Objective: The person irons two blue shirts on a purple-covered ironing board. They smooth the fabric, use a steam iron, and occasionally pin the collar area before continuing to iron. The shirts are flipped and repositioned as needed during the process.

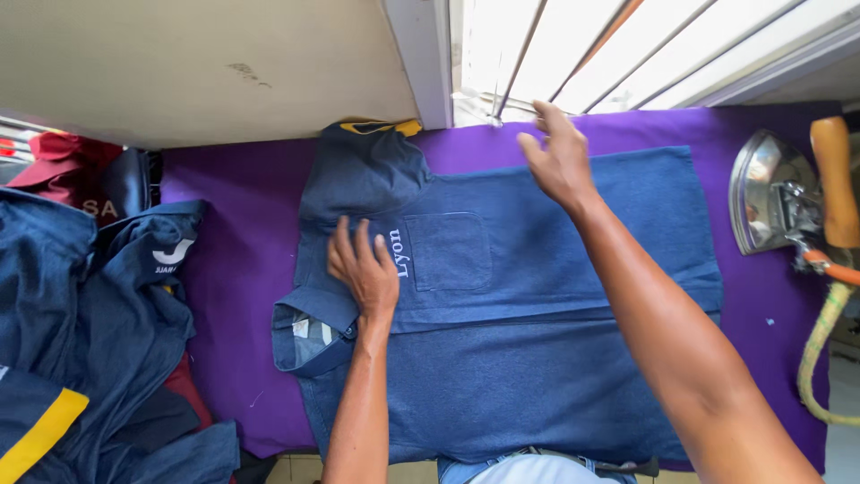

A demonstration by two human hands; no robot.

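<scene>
A dark blue collared shirt (537, 305) lies spread on a purple cloth-covered board (237, 296), collar to the left, chest pocket (446, 251) facing up. My left hand (363, 267) presses flat on the shirt just left of the pocket, near the collar (309, 333). My right hand (560, 159) hovers with fingers spread over the shirt's far edge, holding nothing. One sleeve with a yellow trim (363, 166) sticks out at the far left corner.
A pile of dark blue garments with a yellow stripe (85, 341) sits at the left, with a red cap (58, 170) behind it. A metal iron with a wooden handle (788, 197) rests tipped up at the right, its cord (820, 345) hanging down. A window (609, 54) lies beyond.
</scene>
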